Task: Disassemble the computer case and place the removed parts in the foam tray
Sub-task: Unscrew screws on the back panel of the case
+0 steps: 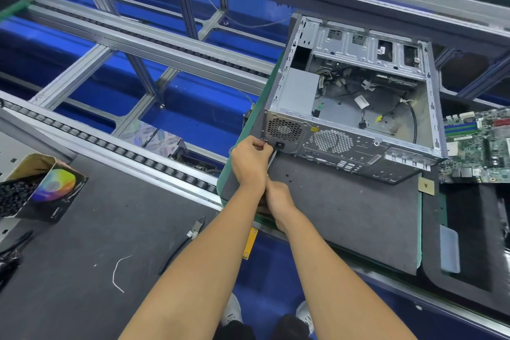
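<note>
The open grey computer case (356,91) lies on a dark mat (345,215), rear panel toward me, with the power supply (298,96) and loose cables inside. My left hand (251,163) is at the rear panel's lower left corner and pinches the shaft of a screwdriver (271,159) near its tip. Just below it, my right hand (277,199) grips the handle, which is hidden in the fist. The black foam tray (469,279) is at the right. A green motherboard (480,146) lies beyond it.
A small square chip (426,186) lies on the mat by the case. On the left bench are cutters (197,225), a white wire scrap (118,270) and an open box (27,188) of dark small parts. Roller conveyor rails (124,143) run behind.
</note>
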Demonstrator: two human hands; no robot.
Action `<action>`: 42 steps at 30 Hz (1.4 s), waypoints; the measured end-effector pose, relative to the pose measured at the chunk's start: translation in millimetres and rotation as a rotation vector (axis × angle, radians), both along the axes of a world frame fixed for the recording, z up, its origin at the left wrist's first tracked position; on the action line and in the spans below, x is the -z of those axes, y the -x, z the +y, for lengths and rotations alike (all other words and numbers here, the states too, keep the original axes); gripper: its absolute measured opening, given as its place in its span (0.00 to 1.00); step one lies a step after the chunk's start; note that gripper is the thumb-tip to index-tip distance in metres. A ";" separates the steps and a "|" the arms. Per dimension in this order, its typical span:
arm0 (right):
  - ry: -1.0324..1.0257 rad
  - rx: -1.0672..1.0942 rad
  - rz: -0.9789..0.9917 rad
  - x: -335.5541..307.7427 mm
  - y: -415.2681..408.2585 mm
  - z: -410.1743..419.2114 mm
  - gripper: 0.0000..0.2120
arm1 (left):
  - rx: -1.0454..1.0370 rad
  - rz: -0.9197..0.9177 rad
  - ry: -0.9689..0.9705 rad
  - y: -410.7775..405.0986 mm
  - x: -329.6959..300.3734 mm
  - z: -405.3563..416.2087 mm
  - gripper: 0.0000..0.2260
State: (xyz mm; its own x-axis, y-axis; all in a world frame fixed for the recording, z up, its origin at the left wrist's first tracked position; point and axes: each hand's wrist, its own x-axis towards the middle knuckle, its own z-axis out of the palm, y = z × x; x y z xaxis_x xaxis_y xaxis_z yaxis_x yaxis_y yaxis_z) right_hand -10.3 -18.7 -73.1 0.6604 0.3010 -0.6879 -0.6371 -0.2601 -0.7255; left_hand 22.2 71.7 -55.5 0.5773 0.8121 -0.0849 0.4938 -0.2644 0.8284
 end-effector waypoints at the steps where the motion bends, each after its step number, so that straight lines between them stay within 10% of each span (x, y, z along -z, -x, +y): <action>1: 0.000 -0.007 -0.003 0.2 0.2 0.2 0.18 | 0.004 0.000 -0.001 0.4 0.8 0.3 0.04; 23: 0.002 0.218 -0.107 -10.2 29.1 -44.2 0.10 | 0.739 0.275 -0.127 23.1 2.4 3.4 0.03; 30: 0.023 0.168 -0.145 -11.1 28.6 -33.3 0.10 | 0.678 0.040 0.277 34.4 6.8 7.5 0.13; 42: 0.083 0.124 -0.078 -7.2 8.8 -25.9 0.12 | 0.631 0.162 0.053 12.1 15.3 0.5 0.09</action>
